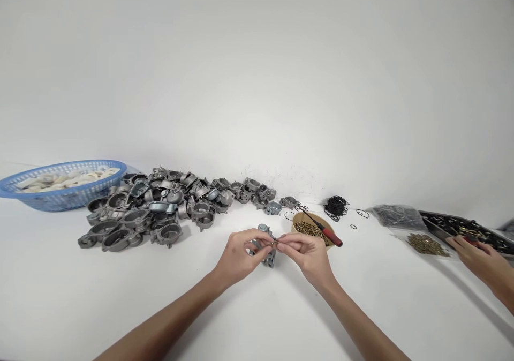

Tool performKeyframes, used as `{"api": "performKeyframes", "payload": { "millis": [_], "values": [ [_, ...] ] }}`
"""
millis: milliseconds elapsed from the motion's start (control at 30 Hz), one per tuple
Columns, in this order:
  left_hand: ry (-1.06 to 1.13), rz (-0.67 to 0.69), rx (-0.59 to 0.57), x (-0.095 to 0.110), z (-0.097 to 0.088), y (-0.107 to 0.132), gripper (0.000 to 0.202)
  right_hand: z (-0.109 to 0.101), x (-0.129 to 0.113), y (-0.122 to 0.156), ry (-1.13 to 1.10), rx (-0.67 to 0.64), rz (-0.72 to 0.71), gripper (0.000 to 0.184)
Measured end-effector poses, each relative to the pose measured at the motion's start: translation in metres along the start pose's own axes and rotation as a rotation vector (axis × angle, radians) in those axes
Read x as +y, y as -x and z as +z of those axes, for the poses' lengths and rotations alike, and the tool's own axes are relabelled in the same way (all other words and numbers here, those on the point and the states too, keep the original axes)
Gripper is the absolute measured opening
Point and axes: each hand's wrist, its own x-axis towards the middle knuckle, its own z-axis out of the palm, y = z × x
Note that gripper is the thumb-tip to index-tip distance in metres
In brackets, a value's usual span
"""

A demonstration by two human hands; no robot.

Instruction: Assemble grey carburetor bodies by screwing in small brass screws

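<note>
My left hand is closed around a small grey metal casting held just above the white table. My right hand meets it from the right, its fingertips pinched on a tiny brass-coloured part pressed against the casting. Right behind my right hand stands a brown bowl of small brass screws, with a red-handled screwdriver lying across its rim.
A heap of grey metal castings lies at the back left beside a blue basket of white rings. Black O-rings sit behind the bowl. At the right, another person's hand reaches near bags of parts and a dark tray.
</note>
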Motion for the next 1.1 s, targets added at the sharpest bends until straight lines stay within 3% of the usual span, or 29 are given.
{"api": "performKeyframes", "payload": {
  "millis": [167,367,533,767,1100],
  "values": [
    [-0.127,0.078,0.002,-0.001,0.000,0.002,0.020,0.001,-0.002,0.000,-0.042,-0.013,0.018,0.019],
    [-0.205,0.138,0.059,-0.004,-0.021,-0.006,0.018,-0.014,0.006,-0.010,0.174,0.153,-0.019,0.022],
    [-0.287,0.213,-0.088,-0.015,-0.045,-0.014,0.018,-0.019,0.019,-0.017,0.335,0.110,-0.135,0.020],
    [-0.236,0.055,-0.294,-0.017,-0.052,-0.018,0.012,-0.016,0.027,-0.020,0.399,0.048,-0.203,0.016],
    [-0.214,-0.037,-0.305,-0.025,-0.049,-0.019,0.011,-0.011,0.028,-0.017,0.461,-0.003,-0.247,0.016]
  ]
}}
